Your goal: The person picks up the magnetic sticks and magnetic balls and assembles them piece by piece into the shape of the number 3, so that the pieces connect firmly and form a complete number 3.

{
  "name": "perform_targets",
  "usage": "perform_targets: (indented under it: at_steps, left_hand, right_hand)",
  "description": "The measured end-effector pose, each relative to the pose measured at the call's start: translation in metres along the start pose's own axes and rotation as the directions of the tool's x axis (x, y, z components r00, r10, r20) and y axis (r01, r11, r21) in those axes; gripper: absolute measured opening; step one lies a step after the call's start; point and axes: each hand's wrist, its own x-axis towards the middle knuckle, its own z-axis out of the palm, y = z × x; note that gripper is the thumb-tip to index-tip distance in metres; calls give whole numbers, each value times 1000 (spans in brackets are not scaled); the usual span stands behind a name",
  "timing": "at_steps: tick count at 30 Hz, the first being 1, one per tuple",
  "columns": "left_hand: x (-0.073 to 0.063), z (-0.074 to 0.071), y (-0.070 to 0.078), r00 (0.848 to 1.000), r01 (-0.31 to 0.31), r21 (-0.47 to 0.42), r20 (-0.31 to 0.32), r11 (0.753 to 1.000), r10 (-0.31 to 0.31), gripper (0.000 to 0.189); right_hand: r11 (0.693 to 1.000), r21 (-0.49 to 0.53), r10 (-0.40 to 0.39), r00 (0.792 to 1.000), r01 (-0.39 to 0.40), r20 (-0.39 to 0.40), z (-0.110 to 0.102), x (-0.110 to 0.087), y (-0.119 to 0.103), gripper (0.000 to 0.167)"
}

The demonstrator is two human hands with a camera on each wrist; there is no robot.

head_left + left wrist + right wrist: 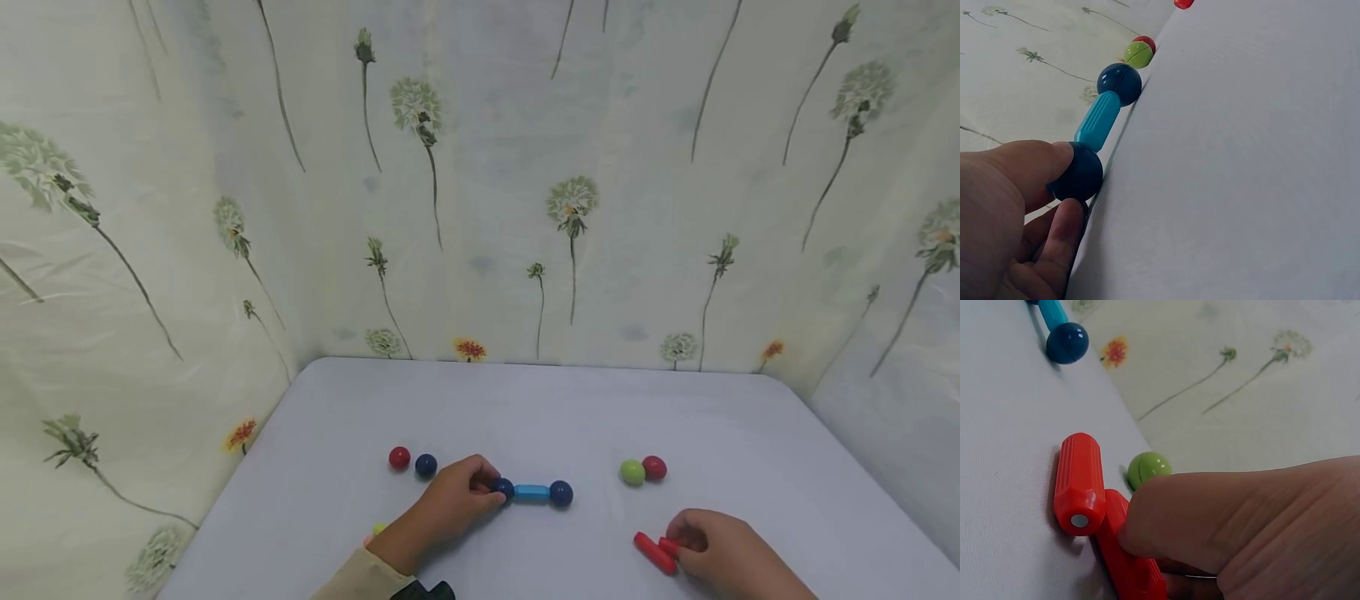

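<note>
With thumb and fingers, my left hand [457, 500] pinches a dark blue ball [1080, 175] at one end of a light blue ribbed rod [532, 492]. A second dark blue ball [561, 493] is joined to the rod's other end, so the three form a straight dumbbell lying low over the table. To the right, my right hand [720, 546] grips a red ribbed rod [1132, 569] between thumb and fingers, which partly cover it. Another red rod [1079, 481], with a pale round spot on its end, lies against the gripped one.
Beyond the right hand, a lime green ball [632, 472] and a red ball [655, 468] touch. Left of the left hand sit a red ball [399, 457] and a dark blue ball [426, 465]. A yellow-green piece [378, 528] is mostly hidden by the left forearm. Flowered cloth surrounds the white table [525, 408].
</note>
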Motion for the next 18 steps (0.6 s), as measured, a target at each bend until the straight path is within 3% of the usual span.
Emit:
perform_targets:
  at_steps: [18]
  left_hand:
    - [-1,0,3,1000,7,1,-5,1000,-7,24]
  right_hand:
    - [1000,1,-25,1000,25,0,1,-2,-1,14]
